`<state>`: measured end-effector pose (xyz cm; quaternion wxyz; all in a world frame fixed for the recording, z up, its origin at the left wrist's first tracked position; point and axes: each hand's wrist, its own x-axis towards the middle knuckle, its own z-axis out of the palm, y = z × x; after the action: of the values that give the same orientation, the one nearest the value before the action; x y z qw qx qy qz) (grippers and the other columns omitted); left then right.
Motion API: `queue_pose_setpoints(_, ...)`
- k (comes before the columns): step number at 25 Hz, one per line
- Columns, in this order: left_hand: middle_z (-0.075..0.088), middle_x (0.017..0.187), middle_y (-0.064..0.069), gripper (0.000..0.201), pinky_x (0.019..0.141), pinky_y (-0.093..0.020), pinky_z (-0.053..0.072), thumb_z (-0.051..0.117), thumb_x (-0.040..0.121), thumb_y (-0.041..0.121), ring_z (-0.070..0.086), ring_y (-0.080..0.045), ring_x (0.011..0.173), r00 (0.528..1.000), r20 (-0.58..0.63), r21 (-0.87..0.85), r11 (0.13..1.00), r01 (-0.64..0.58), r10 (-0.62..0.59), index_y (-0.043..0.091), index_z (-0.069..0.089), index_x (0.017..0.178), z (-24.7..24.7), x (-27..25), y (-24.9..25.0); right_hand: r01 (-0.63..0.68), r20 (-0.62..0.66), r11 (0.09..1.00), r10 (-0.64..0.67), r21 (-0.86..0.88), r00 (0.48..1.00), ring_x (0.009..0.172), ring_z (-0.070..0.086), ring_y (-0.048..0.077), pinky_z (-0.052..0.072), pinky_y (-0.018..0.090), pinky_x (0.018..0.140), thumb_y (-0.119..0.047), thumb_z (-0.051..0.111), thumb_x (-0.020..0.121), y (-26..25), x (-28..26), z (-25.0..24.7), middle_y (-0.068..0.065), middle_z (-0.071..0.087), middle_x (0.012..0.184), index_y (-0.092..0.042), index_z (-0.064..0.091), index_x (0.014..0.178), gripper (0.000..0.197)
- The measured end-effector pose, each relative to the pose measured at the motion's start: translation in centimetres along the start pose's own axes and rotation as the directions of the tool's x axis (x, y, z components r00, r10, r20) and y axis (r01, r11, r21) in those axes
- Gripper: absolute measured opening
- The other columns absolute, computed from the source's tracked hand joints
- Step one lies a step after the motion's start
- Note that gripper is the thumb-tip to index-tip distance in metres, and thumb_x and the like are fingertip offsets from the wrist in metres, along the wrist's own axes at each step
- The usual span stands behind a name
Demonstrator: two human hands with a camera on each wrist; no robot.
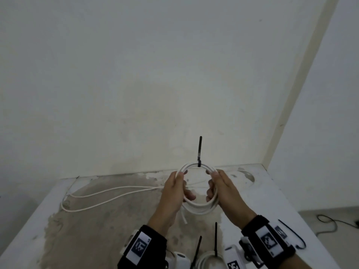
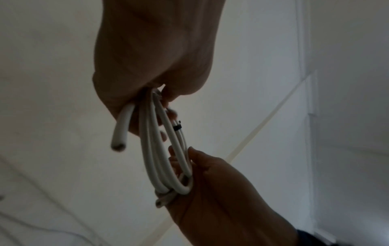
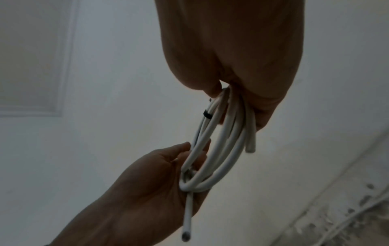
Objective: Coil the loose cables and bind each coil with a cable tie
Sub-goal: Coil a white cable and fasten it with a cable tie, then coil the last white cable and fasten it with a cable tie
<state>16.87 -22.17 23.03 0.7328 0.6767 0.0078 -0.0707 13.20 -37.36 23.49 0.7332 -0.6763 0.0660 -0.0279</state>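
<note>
Wristbands sit nearest; beyond them the left hand (image 1: 175, 188) and right hand (image 1: 219, 188), fingers curled, grip opposite sides of a white cable coil (image 1: 198, 205) raised above the table (image 1: 116, 226), its black cable tie (image 1: 199, 152) upright at the far side.

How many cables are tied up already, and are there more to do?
One coil near the bottom edge already wears a black tie. The white coil held by the left hand and right hand has its black tie on, tail sticking up. A loose white cable still lies uncoiled on the table, with a spare tie nearby.
</note>
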Motion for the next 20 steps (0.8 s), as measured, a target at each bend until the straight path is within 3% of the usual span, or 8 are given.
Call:
queue_pose_setpoints(2,0.041,0.065,0.000,0.030,0.045,-0.028,0.041,0.039,0.104,0.028,0.039,-0.008,0.039,0.996,-0.088,0.029,0.999,0.035,-0.032,0.010,0.063,0.103,-1.7,0.4,-1.8,-0.081,0.147,0.991,0.097,-0.106,0.984,0.070,0.064,0.021,0.050,0.037,0.070,-0.033,0.039,0.107,1.3,-0.8,0.6,0.008,0.061,0.085,-0.017,0.057,0.117,0.026)
queue_pose_setpoints(5,0.038,0.058,0.003,0.030,0.039,-0.020,0.027,0.043,0.102,0.027,0.030,-0.007,0.035,0.972,-0.214,0.054,0.992,0.113,-0.099,0.010,0.064,0.091,-7.1,0.0,-5.0,-0.129,0.302,0.927,0.243,-0.353,0.922,0.087,0.072,0.022,0.057,0.031,0.078,-0.038,0.043,0.105,3.4,-1.5,1.5,0.007,0.072,0.103,-0.025,0.057,0.124,0.027)
queue_pose_setpoints(7,0.038,0.051,0.005,0.030,0.040,-0.018,0.024,0.044,0.101,0.025,0.029,-0.008,0.034,0.935,-0.318,0.067,0.980,0.185,-0.155,0.009,0.067,0.088,-12.3,-1.2,-7.6,-0.166,0.292,0.878,0.320,-0.450,0.901,0.092,0.073,0.020,0.060,0.032,0.080,-0.039,0.047,0.104,5.0,-1.8,1.6,0.003,0.073,0.108,-0.030,0.054,0.128,0.027)
queue_pose_setpoints(10,0.038,0.050,-0.001,0.029,0.044,-0.022,0.026,0.045,0.097,0.022,0.031,-0.016,0.037,0.807,-0.541,0.058,0.946,0.318,-0.238,0.006,0.066,0.083,-21.2,-4.3,-12.1,-0.252,0.249,0.815,0.429,-0.522,0.868,0.090,0.074,0.022,0.058,0.042,0.086,-0.037,0.049,0.103,8.1,-2.8,0.8,0.004,0.073,0.106,-0.026,0.061,0.122,0.025)
queue_pose_setpoints(12,0.039,0.053,-0.010,0.033,0.051,-0.029,0.028,0.043,0.099,0.023,0.031,-0.023,0.045,0.734,-0.631,0.096,0.913,0.396,-0.252,0.002,0.067,0.089,-25.9,-6.1,-15.7,-0.337,0.203,0.769,0.509,-0.543,0.836,0.087,0.073,0.025,0.058,0.040,0.081,-0.035,0.049,0.104,9.8,-3.6,0.3,0.008,0.073,0.104,-0.021,0.065,0.117,0.025)
queue_pose_setpoints(14,0.047,0.062,-0.026,0.036,0.056,-0.038,0.032,0.042,0.101,0.023,0.036,-0.028,0.053,0.701,-0.664,0.141,0.877,0.460,-0.261,-0.002,0.067,0.093,-29.3,-7.0,-19.6,-0.422,0.144,0.715,0.584,-0.557,0.799,0.084,0.073,0.025,0.056,0.034,0.074,-0.034,0.049,0.104,11.3,-4.2,0.3,0.010,0.073,0.104,-0.019,0.065,0.113,0.025)
queue_pose_setpoints(17,0.060,0.096,-0.035,0.037,0.071,-0.054,0.046,0.039,0.103,0.025,0.056,-0.047,0.079,0.718,-0.633,0.219,0.823,0.524,-0.288,0.001,0.067,0.102,-31.1,-7.2,-23.8,-0.517,0.068,0.659,0.650,-0.546,0.757,0.076,0.071,0.021,0.054,0.031,0.067,-0.034,0.050,0.103,12.9,-4.5,0.5,0.011,0.074,0.100,-0.017,0.066,0.111,0.025)
queue_pose_setpoints(20,0.062,0.109,-0.030,0.036,0.085,-0.052,0.047,0.036,0.105,0.023,0.058,-0.044,0.095,0.784,-0.586,0.418,0.752,0.510,-0.206,-0.001,0.063,0.107,-31.3,-7.0,-25.5,-0.588,0.004,0.611,0.696,-0.530,0.718,0.074,0.068,0.023,0.051,0.030,0.063,-0.031,0.051,0.103,14.3,-4.3,1.1,0.015,0.074,0.101,-0.015,0.066,0.110,0.023)
